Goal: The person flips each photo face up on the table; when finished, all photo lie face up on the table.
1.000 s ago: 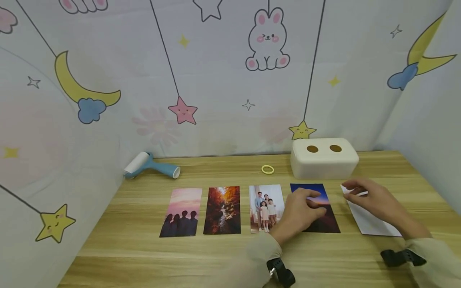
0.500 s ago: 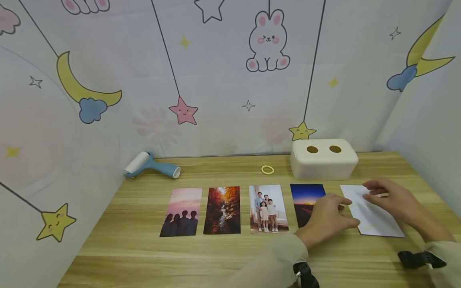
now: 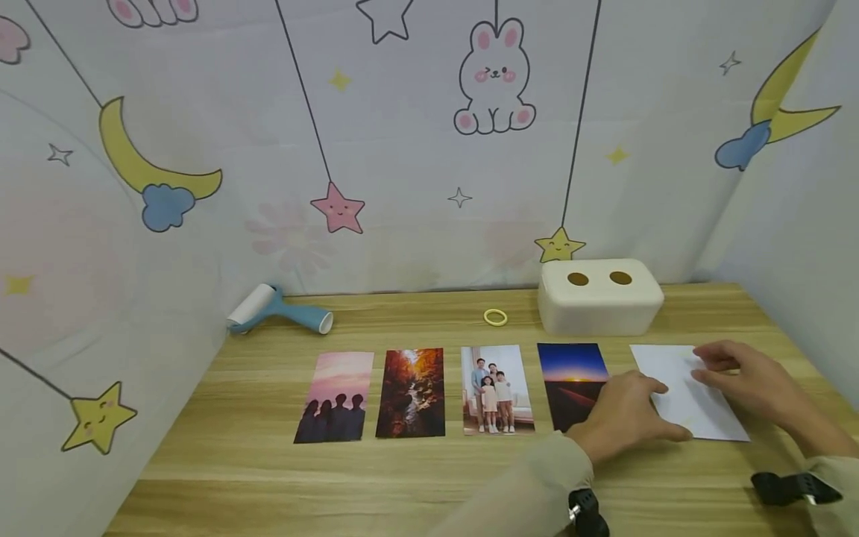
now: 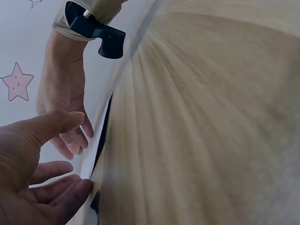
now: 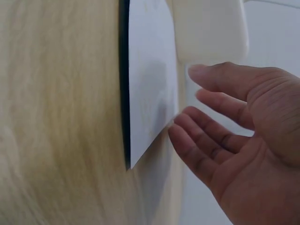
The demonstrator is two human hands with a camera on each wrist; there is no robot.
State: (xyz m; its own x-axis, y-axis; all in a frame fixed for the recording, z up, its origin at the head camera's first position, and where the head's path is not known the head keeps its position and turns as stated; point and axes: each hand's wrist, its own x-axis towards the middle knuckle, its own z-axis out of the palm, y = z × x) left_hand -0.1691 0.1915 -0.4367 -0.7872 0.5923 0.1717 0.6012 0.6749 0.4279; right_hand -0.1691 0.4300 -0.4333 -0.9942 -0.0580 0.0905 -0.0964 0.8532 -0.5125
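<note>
A blank white card lies on the table at the right end of a row of photos, a dark edge showing along one side in the right wrist view. My left hand is at its left side, thumb and fingers spread, partly over the sunset photo. At the card's right side is my right hand, its fingers loosely bent; in the right wrist view the fingertips are close to the card's corner. Neither hand pinches it; whether either touches it I cannot tell.
Left of the sunset photo lie a family photo, an autumn stream photo and a pink-sky silhouette photo. Behind them are a blue-handled roller, a yellow ring and a white box with two holes, near the curtain.
Both hands have moved right. The left hand has gone from over the sunset photo to the white card's left side; the right hand has slid from the card's upper left to its right side.
</note>
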